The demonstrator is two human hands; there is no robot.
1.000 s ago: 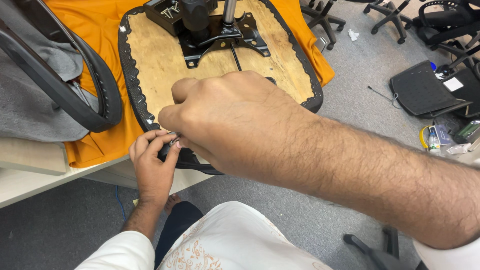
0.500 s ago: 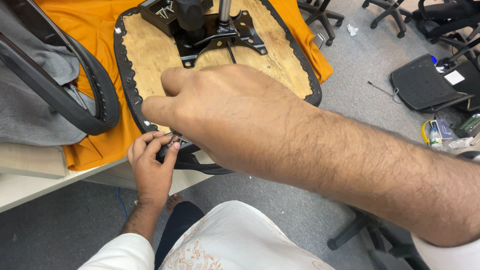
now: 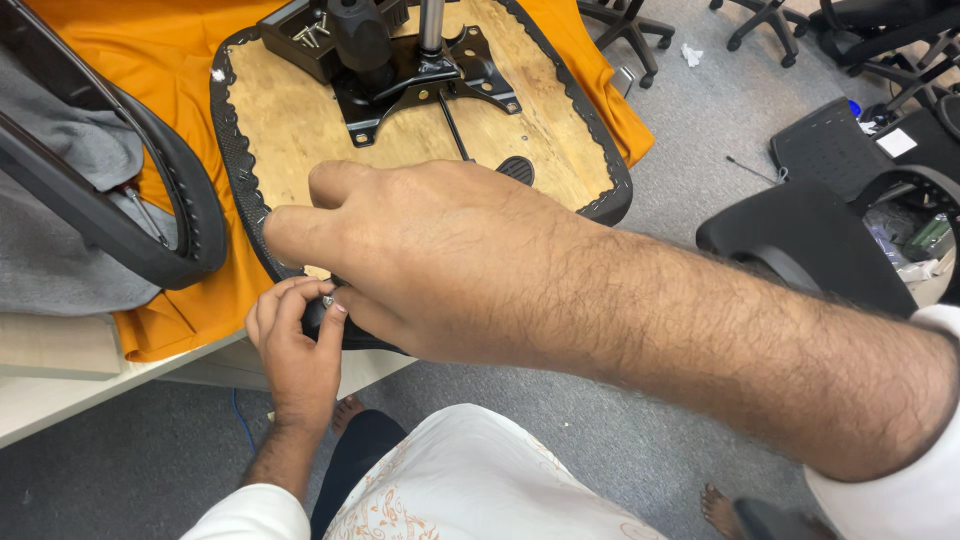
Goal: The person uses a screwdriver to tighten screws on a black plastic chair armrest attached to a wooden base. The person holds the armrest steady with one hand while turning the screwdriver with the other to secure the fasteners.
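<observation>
Plywood shows on the upturned chair seat [image 3: 300, 120], edged in black trim, lying on an orange cloth [image 3: 170, 60] over the worktop [image 3: 40, 400]. At the seat's near edge we pinch a small silver fastener [image 3: 328, 299] between the curled fingers of both hands: left hand [image 3: 295, 345] below, right hand [image 3: 420, 260] closed above it. Beyond, a black metal mechanism [image 3: 400, 70] sits bolted mid-seat. Left of the seat rests a grey mesh chair back [image 3: 90, 200].

Seat base [image 3: 300, 110] on cloth [image 3: 130, 40] (backrest [image 3: 150, 200] left)
</observation>
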